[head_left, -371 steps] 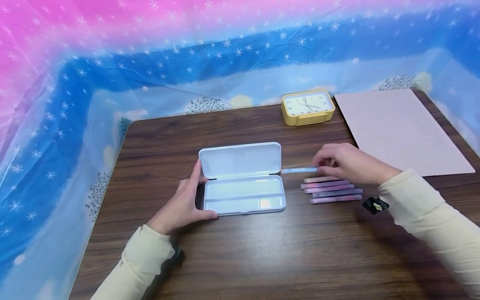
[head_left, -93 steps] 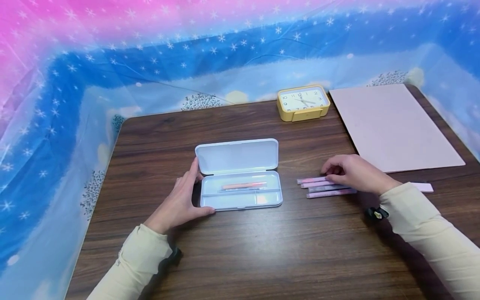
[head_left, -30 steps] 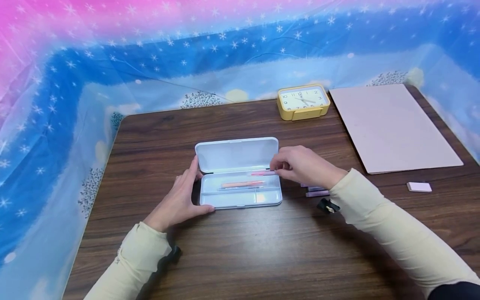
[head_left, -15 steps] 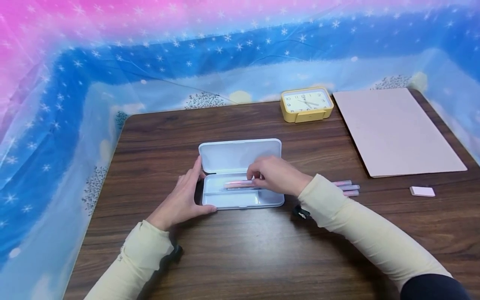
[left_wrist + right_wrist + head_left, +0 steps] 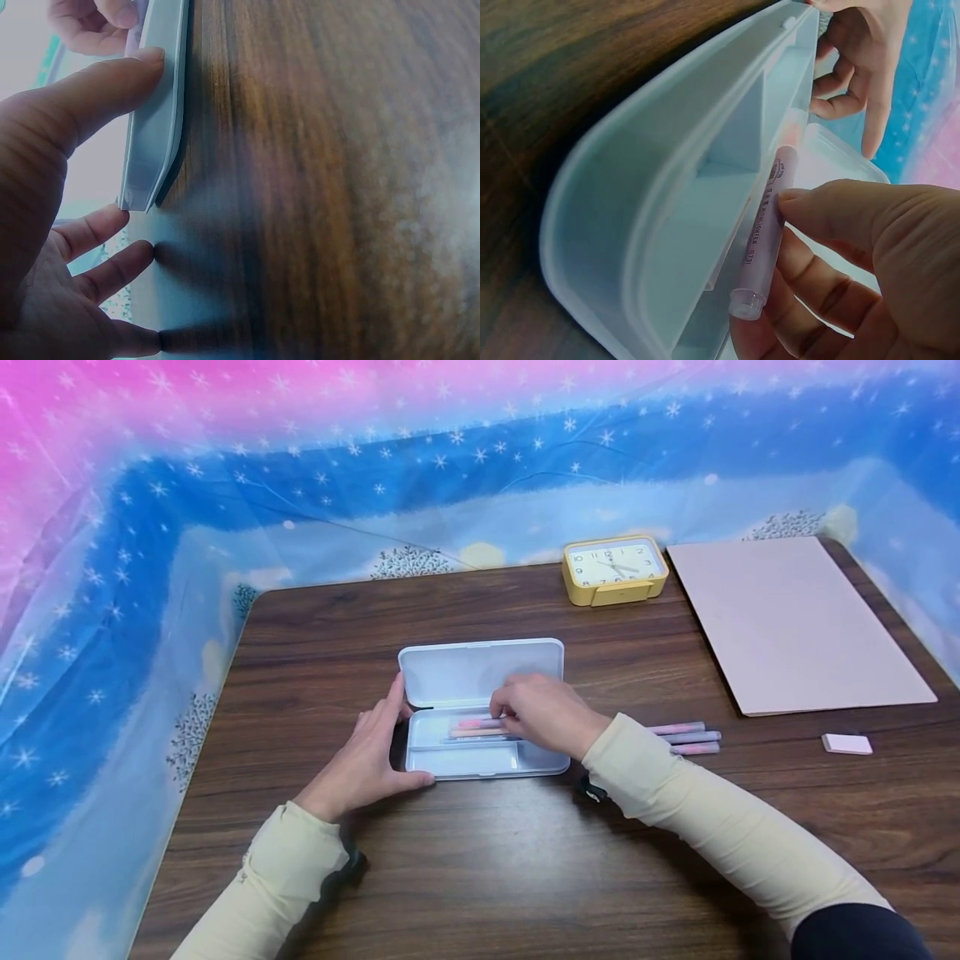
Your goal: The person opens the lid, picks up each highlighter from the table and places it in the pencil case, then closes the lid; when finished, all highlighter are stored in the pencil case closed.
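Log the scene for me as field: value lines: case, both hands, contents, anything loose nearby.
Case: open, lid raised at the back
Left hand: touches the case's left end
Right hand: pinches a highlighter at the back compartment
Contents: at least one orange pen, back compartment
Loose pens: three visible right of the case, partly hidden by a sleeve
White block: farther right
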`<action>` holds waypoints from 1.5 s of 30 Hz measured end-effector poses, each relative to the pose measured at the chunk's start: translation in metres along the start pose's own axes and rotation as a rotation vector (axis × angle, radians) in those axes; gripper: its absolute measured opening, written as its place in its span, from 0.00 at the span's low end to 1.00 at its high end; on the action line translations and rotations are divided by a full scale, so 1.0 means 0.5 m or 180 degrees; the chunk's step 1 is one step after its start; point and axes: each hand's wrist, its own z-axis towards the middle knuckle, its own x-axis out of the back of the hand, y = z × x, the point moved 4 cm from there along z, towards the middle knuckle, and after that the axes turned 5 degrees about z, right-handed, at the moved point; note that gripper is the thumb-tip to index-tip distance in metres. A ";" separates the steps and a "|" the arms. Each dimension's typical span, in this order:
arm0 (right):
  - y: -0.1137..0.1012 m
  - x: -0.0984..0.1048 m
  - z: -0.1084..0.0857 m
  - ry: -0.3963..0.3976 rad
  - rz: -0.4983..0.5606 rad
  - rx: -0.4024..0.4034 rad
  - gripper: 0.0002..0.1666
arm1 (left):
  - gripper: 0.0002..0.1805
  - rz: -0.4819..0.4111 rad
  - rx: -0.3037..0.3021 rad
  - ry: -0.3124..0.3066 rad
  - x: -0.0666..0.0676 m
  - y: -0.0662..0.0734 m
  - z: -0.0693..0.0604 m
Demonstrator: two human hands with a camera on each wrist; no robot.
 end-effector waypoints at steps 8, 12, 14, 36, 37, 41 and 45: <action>-0.002 -0.003 0.000 0.0001 0.0009 0.0042 0.06 | 0.74 0.0000 0.0008 -0.0008 -0.003 0.000 0.000; -0.002 -0.004 -0.002 -0.0009 0.0039 0.0020 0.06 | 0.74 0.0011 0.0011 -0.0006 -0.004 0.000 -0.001; -0.003 -0.004 -0.003 -0.0012 0.0043 0.0003 0.06 | 0.74 0.0013 0.0013 -0.0005 -0.004 0.000 -0.001; -0.007 0.031 -0.039 0.0005 0.0394 0.0047 0.09 | 0.75 0.0040 0.0016 -0.0002 -0.003 0.000 0.002; -0.005 0.035 -0.045 0.0017 0.0430 0.0063 0.09 | 0.75 0.0044 0.0015 -0.0003 -0.003 0.000 0.002; 0.011 0.053 -0.068 0.0122 0.0492 0.0133 0.08 | 0.75 0.0055 0.0007 -0.0001 -0.003 -0.001 0.002; 0.039 0.069 -0.090 0.0212 0.0488 0.0047 0.08 | 0.75 0.0062 0.0000 0.0011 -0.003 -0.001 0.003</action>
